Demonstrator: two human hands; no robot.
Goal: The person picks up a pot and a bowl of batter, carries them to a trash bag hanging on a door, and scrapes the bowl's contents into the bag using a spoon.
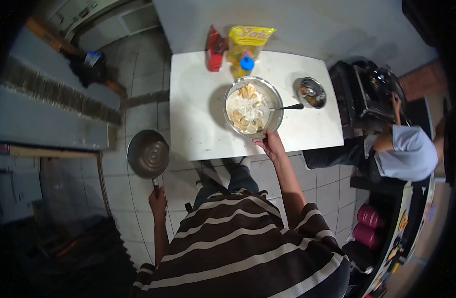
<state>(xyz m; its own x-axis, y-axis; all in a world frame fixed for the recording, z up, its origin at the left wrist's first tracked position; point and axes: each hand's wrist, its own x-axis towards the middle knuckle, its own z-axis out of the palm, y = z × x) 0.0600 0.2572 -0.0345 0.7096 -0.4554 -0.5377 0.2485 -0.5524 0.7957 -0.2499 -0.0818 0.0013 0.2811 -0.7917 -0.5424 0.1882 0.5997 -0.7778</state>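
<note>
1. Because your right hand [271, 145] is closed on only the near rim of the large bowl [276, 97], thumb above and fingers below, a pull or downward press there could tip it; the pale, lumpy mixture [248, 107] could then slop over the edge towards you.
2. The bowl is at the near-middle part of the white counter [203, 114]; the utensil's dark handle [292, 107] sticks out past its rim, on the side of the smaller bowl [316, 103]; a sleeve or forearm catching it could flick mixture out.
3. Your left hand [158, 201] is wrapped round the handle of the pan [148, 154], out over the floor beside the counter; held at one end, it could twist in a loose grip or knock the counter's edge if swung inward.
4. The bottle with the blue cap [247, 63] is just beyond the bowl, near the yellow bag [248, 36] and the red packet [215, 49]; pushing the bowl away could topple them.
5. Your right fingertips are partly hidden under the rim, so you cannot tell how firm the hold is, nor whether the bowl's base sits flat or is slightly raised; the utensil's head is buried, the smaller bowl's contents are unclear, and the co-worker [409, 154] is partly obscured near the dark right border.
</note>
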